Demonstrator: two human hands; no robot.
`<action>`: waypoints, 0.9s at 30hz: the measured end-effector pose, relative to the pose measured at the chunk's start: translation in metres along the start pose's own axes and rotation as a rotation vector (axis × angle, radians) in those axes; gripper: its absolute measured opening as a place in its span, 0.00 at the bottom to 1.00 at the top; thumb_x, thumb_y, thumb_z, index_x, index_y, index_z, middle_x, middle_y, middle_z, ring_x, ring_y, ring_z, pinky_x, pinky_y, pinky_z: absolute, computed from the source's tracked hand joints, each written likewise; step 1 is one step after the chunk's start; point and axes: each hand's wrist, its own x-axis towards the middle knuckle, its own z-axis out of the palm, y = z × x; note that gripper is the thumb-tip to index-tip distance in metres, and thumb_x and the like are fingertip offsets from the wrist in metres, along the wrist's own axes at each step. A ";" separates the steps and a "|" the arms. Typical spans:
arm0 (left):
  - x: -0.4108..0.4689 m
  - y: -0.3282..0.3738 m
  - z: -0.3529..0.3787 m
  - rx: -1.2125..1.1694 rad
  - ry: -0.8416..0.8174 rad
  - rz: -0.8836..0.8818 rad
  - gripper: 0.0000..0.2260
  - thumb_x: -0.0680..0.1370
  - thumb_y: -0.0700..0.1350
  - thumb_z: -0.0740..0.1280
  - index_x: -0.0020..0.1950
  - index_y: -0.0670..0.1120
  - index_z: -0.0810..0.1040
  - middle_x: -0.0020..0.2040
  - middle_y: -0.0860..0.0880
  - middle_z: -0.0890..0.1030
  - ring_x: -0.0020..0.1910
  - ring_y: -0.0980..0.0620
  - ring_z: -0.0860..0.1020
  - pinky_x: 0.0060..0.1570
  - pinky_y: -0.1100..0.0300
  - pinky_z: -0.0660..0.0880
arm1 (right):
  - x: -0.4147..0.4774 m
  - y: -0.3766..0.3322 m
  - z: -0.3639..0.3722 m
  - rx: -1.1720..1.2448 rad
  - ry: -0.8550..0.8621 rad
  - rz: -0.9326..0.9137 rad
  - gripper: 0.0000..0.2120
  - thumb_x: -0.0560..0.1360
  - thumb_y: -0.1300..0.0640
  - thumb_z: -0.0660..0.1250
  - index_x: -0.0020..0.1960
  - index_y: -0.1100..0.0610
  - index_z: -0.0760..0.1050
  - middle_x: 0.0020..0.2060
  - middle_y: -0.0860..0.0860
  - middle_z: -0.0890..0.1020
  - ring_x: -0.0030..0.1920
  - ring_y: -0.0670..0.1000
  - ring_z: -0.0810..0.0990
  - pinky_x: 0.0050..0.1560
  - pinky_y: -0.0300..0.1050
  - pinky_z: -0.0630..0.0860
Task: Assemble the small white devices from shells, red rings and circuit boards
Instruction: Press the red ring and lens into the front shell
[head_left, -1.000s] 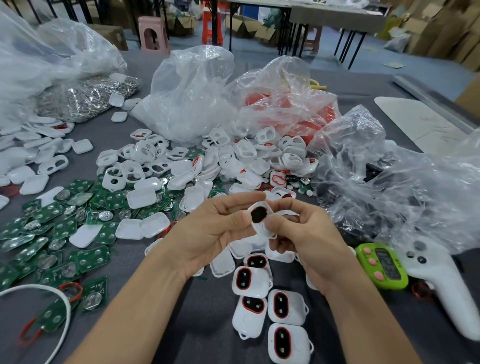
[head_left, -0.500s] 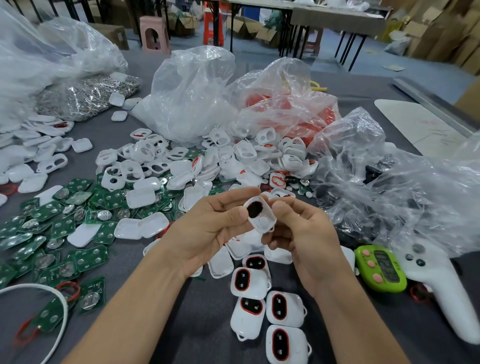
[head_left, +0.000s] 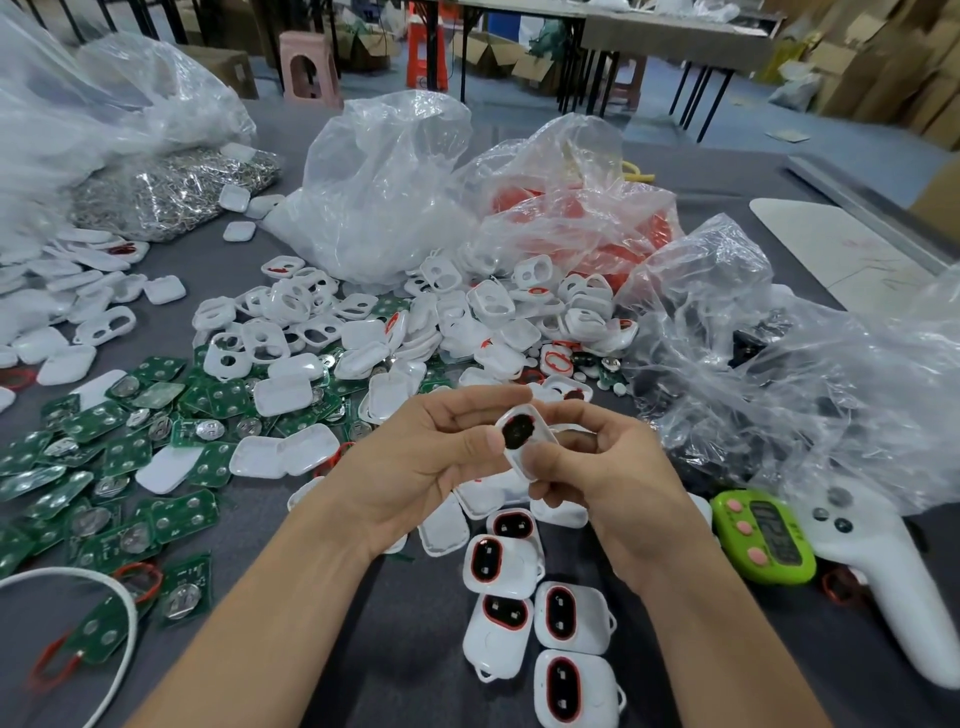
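Looked down on a crowded grey table (head_left: 405, 649). Noted five clear bags along its far side:

- At far left, a huge bag (head_left: 104, 104), contents unclear.
- Beside it, a flat bag (head_left: 254, 166) packed with silvery bits (head_left: 171, 192).
- A middle bag (head_left: 384, 192), showing only white inside.
- Next, a ring bag (head_left: 571, 150) full of red rings (head_left: 524, 202).
- At right, a crumpled bag (head_left: 857, 405) with dark parts (head_left: 753, 338) inside.

Found loose white shells (head_left: 467, 312) heaped before the middle bags and green boards (head_left: 130, 452) strewn to the left. Saw a white controller (head_left: 883, 571) at right, just beside a green timer (head_left: 763, 535). Counted five finished devices (head_left: 519, 597) lying near, between the forearms.

Saw left hand (head_left: 415, 467) and right hand (head_left: 613, 478) raised above those, fingers curled. Saw both pinching one shell (head_left: 522, 436) between thumbs and fingertips, its opening rimmed red and filled black, face turned up toward the camera.
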 end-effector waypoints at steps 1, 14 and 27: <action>0.000 -0.001 0.000 0.005 -0.007 0.008 0.18 0.67 0.38 0.77 0.57 0.42 0.87 0.57 0.39 0.85 0.55 0.44 0.85 0.52 0.54 0.82 | 0.000 0.000 0.000 0.030 0.008 0.030 0.12 0.71 0.72 0.75 0.51 0.60 0.84 0.33 0.62 0.81 0.28 0.54 0.77 0.31 0.43 0.75; 0.002 -0.001 -0.001 0.028 0.012 0.101 0.24 0.63 0.45 0.84 0.57 0.44 0.87 0.59 0.41 0.85 0.58 0.45 0.84 0.58 0.52 0.81 | 0.003 0.001 0.011 0.274 -0.018 0.143 0.11 0.67 0.62 0.75 0.50 0.60 0.83 0.36 0.56 0.82 0.32 0.50 0.77 0.33 0.39 0.77; 0.002 -0.002 -0.003 0.103 -0.009 0.089 0.33 0.62 0.47 0.86 0.66 0.46 0.82 0.64 0.42 0.83 0.62 0.46 0.81 0.65 0.55 0.77 | 0.003 0.005 0.013 0.272 0.085 0.051 0.06 0.75 0.67 0.72 0.46 0.59 0.85 0.34 0.59 0.82 0.26 0.51 0.77 0.26 0.39 0.73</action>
